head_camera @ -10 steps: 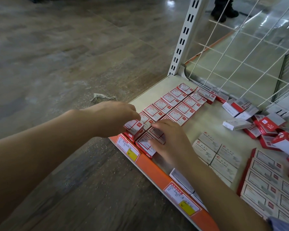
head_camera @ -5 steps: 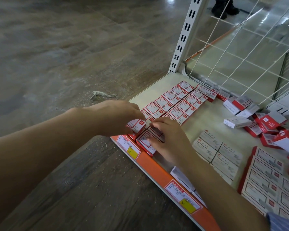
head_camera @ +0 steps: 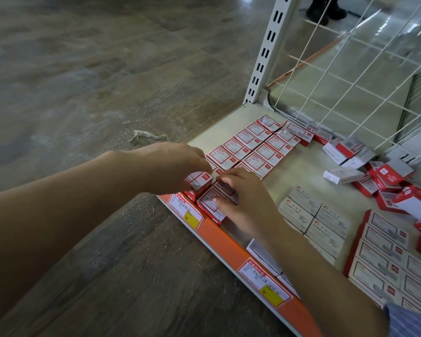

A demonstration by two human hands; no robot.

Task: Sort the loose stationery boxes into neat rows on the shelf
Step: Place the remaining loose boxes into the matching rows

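Note:
Two rows of small red-and-white stationery boxes (head_camera: 253,147) lie flat along the left end of the low shelf (head_camera: 301,166). My left hand (head_camera: 173,166) grips one red box (head_camera: 199,182), tilted up at the front of the left row. Beside it my right hand (head_camera: 243,200) rests with fingers pressed on the two front boxes (head_camera: 212,203) of the right row. A loose heap of red and white boxes (head_camera: 379,176) lies at the back right.
White paper-clip boxes (head_camera: 314,215) and larger red-edged boxes (head_camera: 387,259) sit in rows to the right. An orange price strip (head_camera: 219,234) edges the shelf. A slotted upright (head_camera: 267,49) and wire grid (head_camera: 350,69) stand behind. A paper scrap (head_camera: 146,136) lies on the floor.
My left hand has lowered the tilted red box slightly toward the front of the left row. My right hand stays on the front boxes, fingers shifted a little.

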